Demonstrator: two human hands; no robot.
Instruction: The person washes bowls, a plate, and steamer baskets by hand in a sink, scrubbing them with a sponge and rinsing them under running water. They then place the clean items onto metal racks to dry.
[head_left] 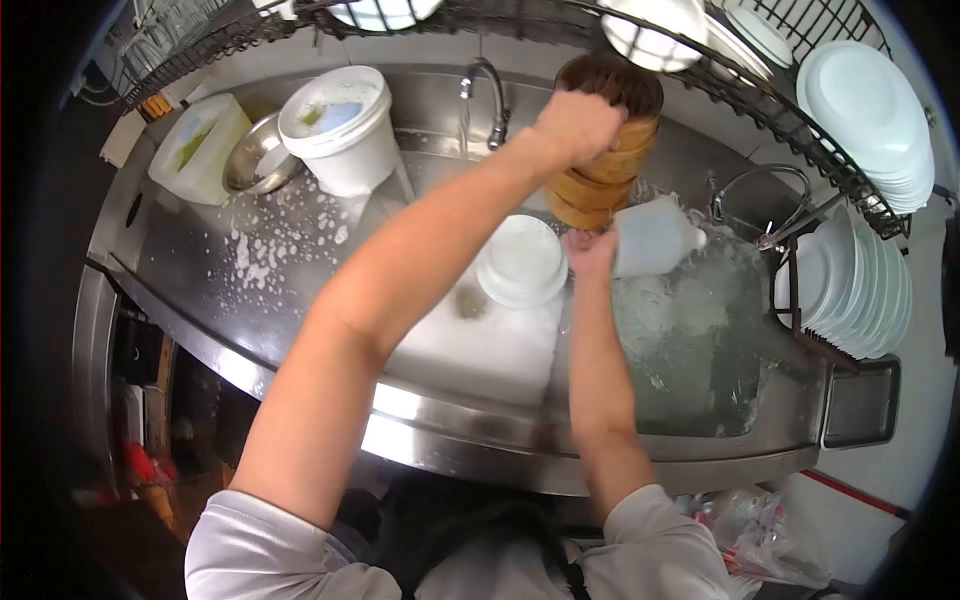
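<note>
A stack of round bamboo steamers (pixel 592 192) stands tilted at the back, between the two sinks, with a dark brown round top (pixel 612 82). My left hand (pixel 582 128) reaches across and is closed at the stack's upper rim; its fingertips are partly hidden. Low down, my right hand (pixel 592 250) grips the stack's bottom edge, its fingers mostly out of sight. Beside that hand, a translucent white plastic jug (pixel 655 238) lies on its side in the water. White round tubs or lids (pixel 522 260) sit in the foamy left sink, just left of my right hand.
Water runs from the left tap (pixel 490 100); another tap (pixel 765 190) stands over the water-filled right sink (pixel 690 360). A white bucket (pixel 340 130), metal bowl (pixel 262 155) and plastic container (pixel 202 150) stand left. Plates (pixel 850 285) fill a right rack; a wire shelf (pixel 520 25) hangs overhead.
</note>
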